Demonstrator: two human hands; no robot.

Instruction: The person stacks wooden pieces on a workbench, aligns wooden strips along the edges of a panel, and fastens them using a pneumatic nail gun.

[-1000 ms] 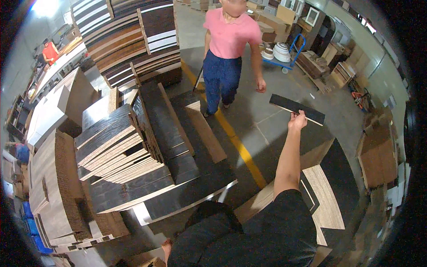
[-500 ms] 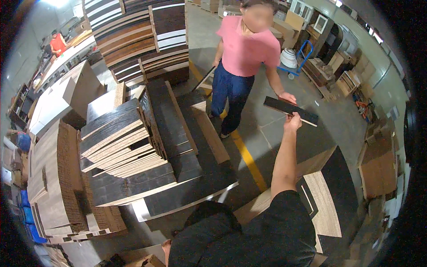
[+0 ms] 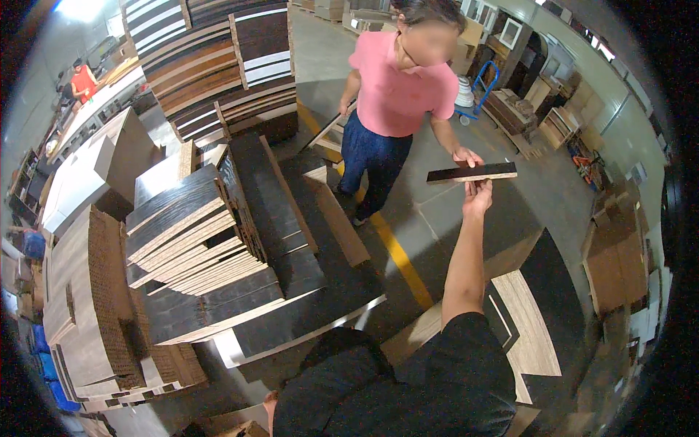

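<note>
Reaching up from the lower edge, the right hand pinches a dark strip from below, its grip pressed on the strip's underside near the middle. The strip lies level in the air above the grey floor, well apart from the stacks. The left hand is out of view. A co-worker in a pink shirt stands beyond, one hand touching the strip's upper edge. Nearer, at lower right, a pale wood-grain panel lies flat beside dark boards. At left, leaning stacks of dark and pale-edged panels rest against taller brown stacks. A yellow line runs across the floor between. Farther off stand striped brown and white panel stacks, brown cartons at right, a blue trolley, and a long pale worktop with a person in red.
</note>
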